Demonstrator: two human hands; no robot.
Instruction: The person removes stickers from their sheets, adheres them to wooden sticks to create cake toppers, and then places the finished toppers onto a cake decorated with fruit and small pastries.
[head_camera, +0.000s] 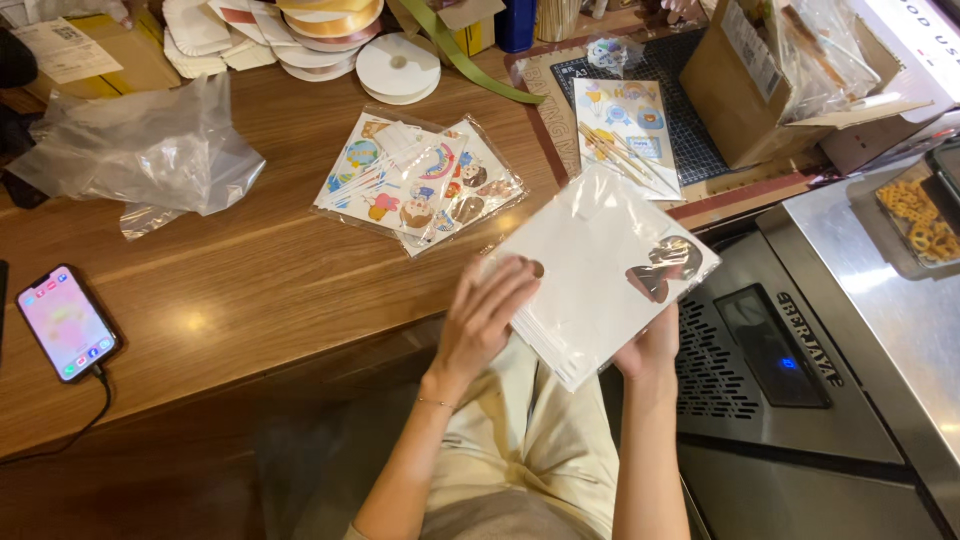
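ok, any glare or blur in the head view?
Head view: lamp glare on the wooden table and on the clear sleeve of the white card pack; left hand slightly motion-blurred, right hand sharper; phone screen washed out; edges bow from the wide lens.

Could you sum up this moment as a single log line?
left hand: flat on clear sleeve of white sheets | right hand: gripping sleeve's lower edge | sleeve: held above wooden table edge | sticker packs: on table
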